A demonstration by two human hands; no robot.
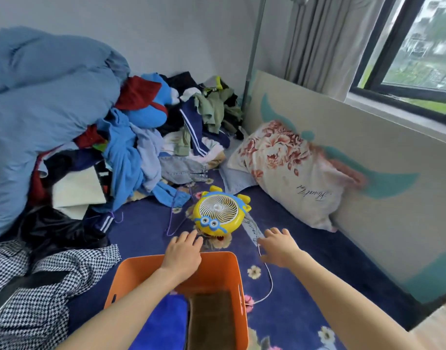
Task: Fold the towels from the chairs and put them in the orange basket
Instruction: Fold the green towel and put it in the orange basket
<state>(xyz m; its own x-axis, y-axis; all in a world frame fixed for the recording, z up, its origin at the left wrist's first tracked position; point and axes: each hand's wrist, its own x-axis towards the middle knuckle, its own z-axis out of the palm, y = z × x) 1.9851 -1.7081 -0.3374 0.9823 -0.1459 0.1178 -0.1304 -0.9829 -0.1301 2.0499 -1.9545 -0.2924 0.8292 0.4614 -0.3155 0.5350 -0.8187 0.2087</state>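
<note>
The orange basket (235, 279) stands on the dark blue bed cover at the bottom centre. Inside it lie a folded blue towel (166, 322) on the left and a folded brown towel (211, 322) on the right. My left hand (182, 253) hovers over the basket's far rim, fingers spread and holding nothing. Just beyond the basket's right corner, my right hand (280, 245) reaches forward above the bed, open and empty. No chairs are in view.
A yellow toy-like fan (219, 214) lies just past my hands, its white cable (268, 279) running beside the basket. A heap of clothes (146, 142) and a blue duvet (39, 102) fill the left. A floral pillow (285, 170) leans against the headboard. A houndstooth garment (39, 294) lies at the bottom left.
</note>
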